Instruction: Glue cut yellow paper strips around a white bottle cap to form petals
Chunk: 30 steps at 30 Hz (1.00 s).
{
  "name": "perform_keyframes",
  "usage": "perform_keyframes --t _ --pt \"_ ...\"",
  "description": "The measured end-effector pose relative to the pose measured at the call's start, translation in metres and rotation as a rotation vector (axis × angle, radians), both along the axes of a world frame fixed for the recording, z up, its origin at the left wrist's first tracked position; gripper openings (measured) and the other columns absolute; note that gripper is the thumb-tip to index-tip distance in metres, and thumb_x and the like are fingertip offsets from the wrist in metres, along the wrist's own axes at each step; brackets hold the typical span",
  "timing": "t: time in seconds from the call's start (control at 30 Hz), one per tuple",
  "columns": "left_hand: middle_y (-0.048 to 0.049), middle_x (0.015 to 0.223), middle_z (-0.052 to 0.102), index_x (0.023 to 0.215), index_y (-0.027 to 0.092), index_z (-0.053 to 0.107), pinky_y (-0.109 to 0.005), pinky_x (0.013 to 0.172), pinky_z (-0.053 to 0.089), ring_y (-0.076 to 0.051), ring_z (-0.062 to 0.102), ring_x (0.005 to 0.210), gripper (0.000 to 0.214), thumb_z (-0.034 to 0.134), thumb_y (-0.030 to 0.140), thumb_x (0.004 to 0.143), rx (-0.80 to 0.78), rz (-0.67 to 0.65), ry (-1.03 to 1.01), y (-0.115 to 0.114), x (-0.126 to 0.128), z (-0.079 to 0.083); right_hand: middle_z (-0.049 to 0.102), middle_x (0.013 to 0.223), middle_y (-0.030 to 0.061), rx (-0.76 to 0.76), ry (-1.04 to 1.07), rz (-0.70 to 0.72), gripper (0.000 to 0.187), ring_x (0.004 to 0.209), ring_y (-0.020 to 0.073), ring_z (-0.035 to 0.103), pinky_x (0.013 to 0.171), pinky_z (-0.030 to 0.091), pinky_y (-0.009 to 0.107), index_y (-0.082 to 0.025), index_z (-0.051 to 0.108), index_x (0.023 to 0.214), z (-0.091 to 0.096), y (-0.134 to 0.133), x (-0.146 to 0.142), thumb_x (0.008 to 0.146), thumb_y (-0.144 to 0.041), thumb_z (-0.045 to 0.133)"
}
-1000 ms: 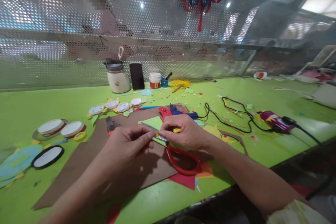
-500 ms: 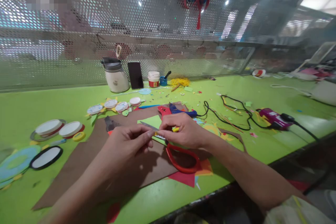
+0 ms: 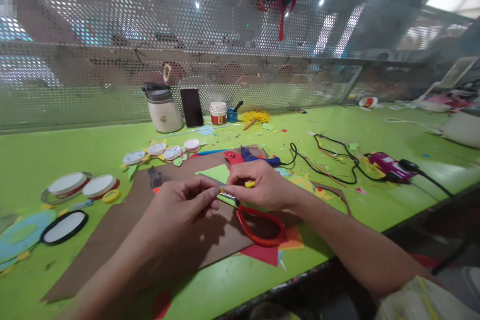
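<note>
My left hand is closed in a pinch, thumb against fingertips. My right hand pinches right beside it, and the fingertips of both meet at a small yellow piece, perhaps paper, mostly hidden by the fingers. Another yellow bit shows among the curled fingers of my right hand. Below the hands lies a pair of scissors with red handles, its blades partly covered by the fingers. Light green paper rests behind them on a brown board.
Round white lids and paper rings lie at left. A red-and-blue tool sits behind my right hand, its black cord running to a purple box. A kettle, phone and small tubs stand at the back.
The view has shifted very slightly. Both hands keep the same pinch at the same spot above the scissors.
</note>
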State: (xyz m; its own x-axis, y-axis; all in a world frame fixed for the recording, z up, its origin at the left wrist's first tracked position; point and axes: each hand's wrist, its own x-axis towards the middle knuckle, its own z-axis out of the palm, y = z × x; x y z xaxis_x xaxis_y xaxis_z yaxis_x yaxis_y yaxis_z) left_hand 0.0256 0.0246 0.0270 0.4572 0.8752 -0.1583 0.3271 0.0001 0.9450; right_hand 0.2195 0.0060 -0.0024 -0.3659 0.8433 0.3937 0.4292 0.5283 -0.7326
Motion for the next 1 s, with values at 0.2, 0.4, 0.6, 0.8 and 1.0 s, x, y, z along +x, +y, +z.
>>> perform_keyframes --t 0.2,0.4,0.6,0.8,1.0 --pt "-0.0014 0.058 0.062 0.08 0.017 0.071 -0.02 0.046 0.034 -0.01 0.048 0.049 0.03 0.071 0.046 0.069 -0.09 -0.01 -0.04 0.002 -0.003 -0.005 0.061 0.07 0.0006 0.036 -0.01 0.034 0.02 0.065 0.011 0.052 0.062 0.042 0.023 -0.015 0.064 0.074 0.002 0.0 0.003 0.088 -0.028 0.058" --pt "-0.0011 0.053 0.059 0.063 0.017 0.067 -0.019 0.044 0.034 -0.01 0.046 0.047 0.032 0.07 0.048 0.069 -0.094 -0.009 -0.024 0.001 -0.001 -0.005 0.061 0.069 -0.0002 0.064 0.009 0.061 0.018 0.063 0.0099 0.052 0.061 0.041 0.021 -0.014 0.064 0.074 0.005 -0.001 0.003 0.087 -0.024 0.058" --pt "-0.0008 0.055 0.061 0.064 0.016 0.068 -0.019 0.046 0.034 -0.009 0.046 0.049 0.029 0.07 0.044 0.072 0.018 0.006 -0.018 0.0 -0.002 -0.002 0.061 0.068 -0.0008 -0.01 0.046 0.034 0.021 0.063 0.0096 0.052 0.059 0.04 0.021 -0.014 0.065 0.078 0.006 0.001 0.003 0.088 -0.031 0.059" --pt "0.0003 0.057 0.062 0.068 0.016 0.068 -0.019 0.046 0.034 -0.008 0.046 0.049 0.022 0.07 0.037 0.076 0.12 0.122 -0.155 0.003 -0.011 0.001 0.066 0.082 0.0047 -0.017 -0.213 -0.073 0.024 0.073 0.0144 0.057 0.068 0.044 0.027 -0.014 0.066 0.092 0.017 -0.002 0.011 0.09 -0.035 0.056" --pt "0.0003 0.066 0.066 0.079 0.019 0.07 -0.02 0.052 0.042 -0.011 0.054 0.058 0.016 0.071 0.035 0.076 0.22 0.276 -0.364 0.001 -0.019 0.006 0.062 0.097 0.0131 0.043 -0.893 -0.167 0.035 0.09 0.0276 0.055 0.072 0.041 0.035 -0.017 0.062 0.108 0.008 -0.027 0.017 0.084 -0.042 0.059"
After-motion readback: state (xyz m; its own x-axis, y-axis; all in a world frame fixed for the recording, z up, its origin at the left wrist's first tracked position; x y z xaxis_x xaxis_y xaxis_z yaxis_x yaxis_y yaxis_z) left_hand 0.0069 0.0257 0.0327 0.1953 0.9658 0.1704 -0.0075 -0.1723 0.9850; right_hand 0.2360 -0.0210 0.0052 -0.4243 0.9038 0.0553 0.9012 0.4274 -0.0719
